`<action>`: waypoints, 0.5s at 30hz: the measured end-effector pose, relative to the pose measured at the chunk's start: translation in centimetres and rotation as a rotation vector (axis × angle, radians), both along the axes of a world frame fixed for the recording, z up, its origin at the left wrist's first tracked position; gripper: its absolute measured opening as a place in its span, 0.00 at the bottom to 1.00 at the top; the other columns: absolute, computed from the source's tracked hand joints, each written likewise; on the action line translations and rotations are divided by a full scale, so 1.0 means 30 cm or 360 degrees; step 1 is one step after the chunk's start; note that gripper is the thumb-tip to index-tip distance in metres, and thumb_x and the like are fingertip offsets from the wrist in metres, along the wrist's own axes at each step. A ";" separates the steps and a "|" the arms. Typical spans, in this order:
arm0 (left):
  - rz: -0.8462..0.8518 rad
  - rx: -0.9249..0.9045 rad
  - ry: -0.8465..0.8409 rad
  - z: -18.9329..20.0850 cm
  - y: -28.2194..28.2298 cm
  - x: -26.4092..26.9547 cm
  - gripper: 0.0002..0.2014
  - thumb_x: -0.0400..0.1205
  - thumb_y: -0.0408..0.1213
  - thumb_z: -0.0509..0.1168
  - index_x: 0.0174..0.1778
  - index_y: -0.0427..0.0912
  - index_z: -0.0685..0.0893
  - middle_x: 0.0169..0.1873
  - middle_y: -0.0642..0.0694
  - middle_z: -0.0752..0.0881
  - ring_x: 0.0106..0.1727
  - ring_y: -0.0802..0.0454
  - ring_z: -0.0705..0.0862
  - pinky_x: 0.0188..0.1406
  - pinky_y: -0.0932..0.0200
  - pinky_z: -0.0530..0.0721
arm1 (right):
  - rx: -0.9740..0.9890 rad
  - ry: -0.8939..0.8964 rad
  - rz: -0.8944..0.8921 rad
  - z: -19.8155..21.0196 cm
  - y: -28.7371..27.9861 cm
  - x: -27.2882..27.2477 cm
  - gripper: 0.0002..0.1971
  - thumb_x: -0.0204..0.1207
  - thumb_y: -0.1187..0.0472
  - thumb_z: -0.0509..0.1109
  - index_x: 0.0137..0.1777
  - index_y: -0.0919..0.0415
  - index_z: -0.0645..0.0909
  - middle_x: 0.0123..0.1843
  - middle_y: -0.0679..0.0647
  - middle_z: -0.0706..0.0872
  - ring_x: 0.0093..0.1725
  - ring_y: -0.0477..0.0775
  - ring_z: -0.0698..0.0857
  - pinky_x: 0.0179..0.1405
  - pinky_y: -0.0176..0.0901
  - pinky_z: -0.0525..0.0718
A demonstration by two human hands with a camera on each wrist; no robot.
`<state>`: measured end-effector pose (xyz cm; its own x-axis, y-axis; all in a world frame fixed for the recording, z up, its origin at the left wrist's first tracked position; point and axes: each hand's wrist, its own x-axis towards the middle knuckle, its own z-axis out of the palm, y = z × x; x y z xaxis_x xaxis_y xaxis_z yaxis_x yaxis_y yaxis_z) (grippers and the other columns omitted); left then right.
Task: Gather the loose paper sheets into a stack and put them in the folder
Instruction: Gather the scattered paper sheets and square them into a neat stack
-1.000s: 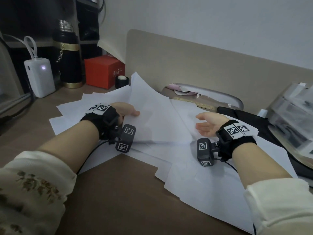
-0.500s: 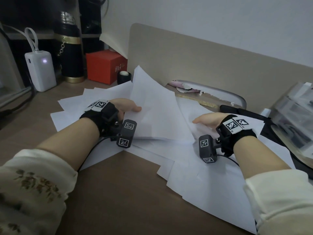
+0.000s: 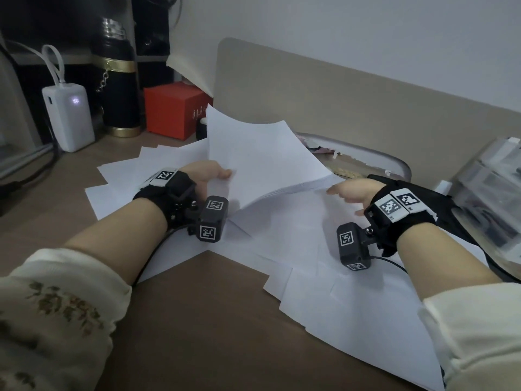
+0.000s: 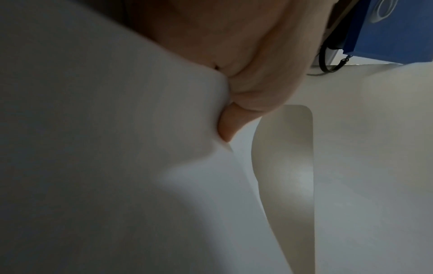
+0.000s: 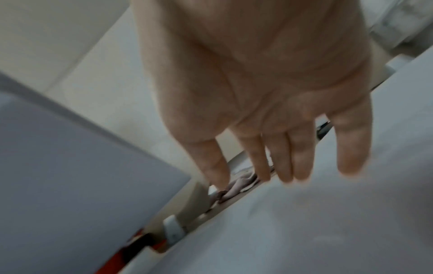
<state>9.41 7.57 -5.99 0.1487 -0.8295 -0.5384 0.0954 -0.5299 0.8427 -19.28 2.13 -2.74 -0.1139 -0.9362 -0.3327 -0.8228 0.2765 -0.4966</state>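
Observation:
White paper sheets (image 3: 324, 249) lie scattered over the brown desk (image 3: 197, 320). My left hand (image 3: 210, 174) grips the left edge of a raised bundle of sheets (image 3: 259, 159), thumb on top; the bundle tilts up toward the back. In the left wrist view the thumb (image 4: 230, 126) presses into the held paper (image 4: 117, 148). My right hand (image 3: 348, 193) is open with straight fingers at the bundle's lower right corner. In the right wrist view its fingers (image 5: 302, 157) are spread above the loose sheets (image 5: 304, 231), beside the raised bundle (image 5: 70, 176). I cannot pick out the folder with certainty.
A white power bank (image 3: 69, 114), a black flask (image 3: 118, 88) and a red box (image 3: 174, 108) stand at the back left. A beige divider panel (image 3: 338, 97) runs behind the sheets. A dark bag (image 3: 428, 193) and clear plastic trays (image 3: 490, 193) sit at the right.
My left hand has lifted the bundle higher and tilted it up. My right hand has moved left to the bundle's lower right corner.

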 end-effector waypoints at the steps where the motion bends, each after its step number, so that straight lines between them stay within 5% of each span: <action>1: 0.0007 0.0014 -0.0040 0.000 -0.006 -0.001 0.08 0.84 0.38 0.65 0.53 0.37 0.79 0.41 0.42 0.80 0.41 0.42 0.78 0.34 0.45 0.80 | -0.0078 0.0063 -0.0057 0.007 -0.009 -0.023 0.28 0.80 0.52 0.68 0.77 0.62 0.68 0.79 0.59 0.71 0.76 0.60 0.72 0.69 0.54 0.73; 4: 0.0045 0.0045 -0.0116 0.001 -0.016 -0.006 0.10 0.85 0.39 0.64 0.51 0.34 0.77 0.41 0.40 0.79 0.43 0.41 0.78 0.48 0.45 0.78 | -0.0108 0.0069 -0.0200 0.005 -0.023 -0.075 0.28 0.81 0.54 0.68 0.77 0.66 0.68 0.77 0.66 0.71 0.71 0.65 0.76 0.68 0.55 0.77; 6: 0.0069 0.0063 -0.0099 -0.001 -0.022 -0.005 0.10 0.85 0.38 0.64 0.51 0.33 0.77 0.42 0.40 0.80 0.45 0.41 0.78 0.54 0.44 0.79 | -0.0036 -0.0135 -0.0297 -0.008 -0.018 -0.088 0.23 0.80 0.57 0.68 0.73 0.63 0.71 0.74 0.65 0.73 0.56 0.61 0.83 0.55 0.52 0.82; 8: 0.0084 0.0053 -0.0057 0.001 -0.018 -0.010 0.09 0.85 0.37 0.64 0.47 0.33 0.77 0.40 0.40 0.80 0.42 0.41 0.79 0.47 0.44 0.81 | -0.0006 -0.0232 -0.0347 -0.020 -0.018 -0.090 0.17 0.80 0.59 0.69 0.66 0.60 0.73 0.72 0.64 0.74 0.43 0.57 0.84 0.43 0.49 0.82; 11: 0.0119 0.0047 -0.0009 0.002 -0.015 -0.011 0.09 0.85 0.36 0.64 0.44 0.34 0.77 0.39 0.40 0.80 0.39 0.41 0.78 0.34 0.43 0.79 | 0.0025 -0.0270 -0.0354 -0.022 -0.016 -0.071 0.16 0.80 0.60 0.69 0.65 0.58 0.72 0.72 0.62 0.75 0.36 0.54 0.83 0.30 0.44 0.81; 13: 0.0135 0.0033 0.0035 -0.001 -0.016 -0.007 0.08 0.85 0.36 0.65 0.45 0.34 0.78 0.40 0.39 0.81 0.40 0.40 0.79 0.38 0.41 0.81 | 0.0056 -0.0221 -0.0293 -0.017 -0.011 -0.063 0.23 0.80 0.59 0.69 0.73 0.59 0.69 0.69 0.61 0.77 0.33 0.53 0.80 0.15 0.36 0.76; 15: 0.0144 0.0029 0.0068 -0.006 -0.022 -0.002 0.08 0.84 0.36 0.65 0.49 0.34 0.79 0.43 0.39 0.82 0.43 0.39 0.80 0.51 0.39 0.82 | 0.0080 -0.0130 -0.0242 -0.011 -0.004 -0.055 0.28 0.79 0.58 0.71 0.76 0.61 0.67 0.61 0.61 0.79 0.31 0.52 0.77 0.14 0.35 0.72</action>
<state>9.34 6.92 -6.18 0.1992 -0.8038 -0.5605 0.1794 -0.5324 0.8273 -20.93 2.00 -3.06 -0.2238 -0.8921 -0.3925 -0.7271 0.4210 -0.5423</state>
